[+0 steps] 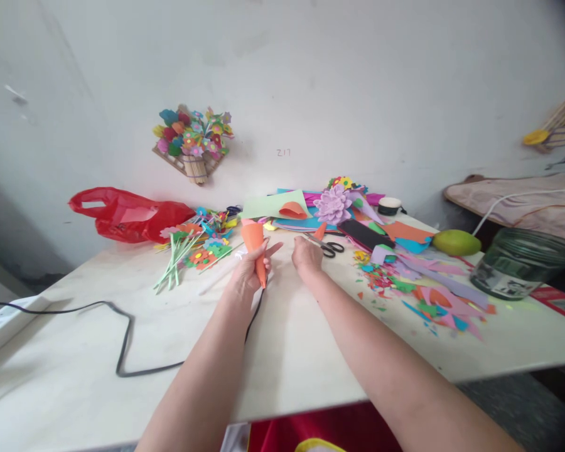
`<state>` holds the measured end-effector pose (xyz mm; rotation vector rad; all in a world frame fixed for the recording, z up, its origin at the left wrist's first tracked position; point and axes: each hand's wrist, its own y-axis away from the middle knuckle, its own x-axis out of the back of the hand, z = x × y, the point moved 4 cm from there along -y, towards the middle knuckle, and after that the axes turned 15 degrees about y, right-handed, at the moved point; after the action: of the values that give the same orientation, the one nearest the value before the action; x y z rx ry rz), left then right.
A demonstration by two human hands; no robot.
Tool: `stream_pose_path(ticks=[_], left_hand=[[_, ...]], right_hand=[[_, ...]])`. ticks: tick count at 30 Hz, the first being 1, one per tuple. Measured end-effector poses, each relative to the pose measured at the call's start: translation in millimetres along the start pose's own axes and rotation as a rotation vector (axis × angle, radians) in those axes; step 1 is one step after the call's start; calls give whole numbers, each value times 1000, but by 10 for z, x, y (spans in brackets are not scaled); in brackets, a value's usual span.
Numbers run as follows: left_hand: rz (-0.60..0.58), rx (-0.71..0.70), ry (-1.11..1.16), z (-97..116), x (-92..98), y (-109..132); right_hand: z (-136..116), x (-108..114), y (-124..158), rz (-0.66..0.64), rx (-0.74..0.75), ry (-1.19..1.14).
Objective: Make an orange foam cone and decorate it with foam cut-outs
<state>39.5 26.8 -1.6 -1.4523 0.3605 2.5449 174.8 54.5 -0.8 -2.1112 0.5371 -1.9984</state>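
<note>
My left hand (252,267) is wrapped round an orange cone (253,237) of rolled sheet, wide end up and narrow tip pointing down toward me. One finger stretches out to the right. My right hand (307,256) is closed a short way to the right of the cone; whatever its fingers may hold is hidden. Just behind it lie scissors (330,247) with black handles, their blades partly covered by the hand. A small orange pointed piece (320,231) shows beyond the knuckles. A pale translucent stick (221,271) lies left of my left hand.
Foam flowers (202,257) with green stems and a red plastic bag (132,216) lie left. Coloured sheets (273,206) and a lilac flower (333,204) are at the back. Scraps (445,304), a green mango (456,242) and a glass jar (513,267) occupy the right. A black cable (122,342) crosses the table.
</note>
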Motion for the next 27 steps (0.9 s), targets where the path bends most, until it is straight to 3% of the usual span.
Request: stream_pose_path(ticks=[10,13,18,23,27], left_hand=[[22,-142,-160,-16,10,-10],[-28,-120,-142,-36,-11,-1],[-11,-60,-108,-45,-42,3],[-12,-1,-83,-46,-14,-56],[1,5,-119,-79,-6,-84]], right_hand=[[27,26,40,55,-25,-75],[29,49,31,81,-36,-61],[92,78,16,101,-75,-58],[280,44,-29,121,-218,-136],[347,77,-46,279,-237,-196]])
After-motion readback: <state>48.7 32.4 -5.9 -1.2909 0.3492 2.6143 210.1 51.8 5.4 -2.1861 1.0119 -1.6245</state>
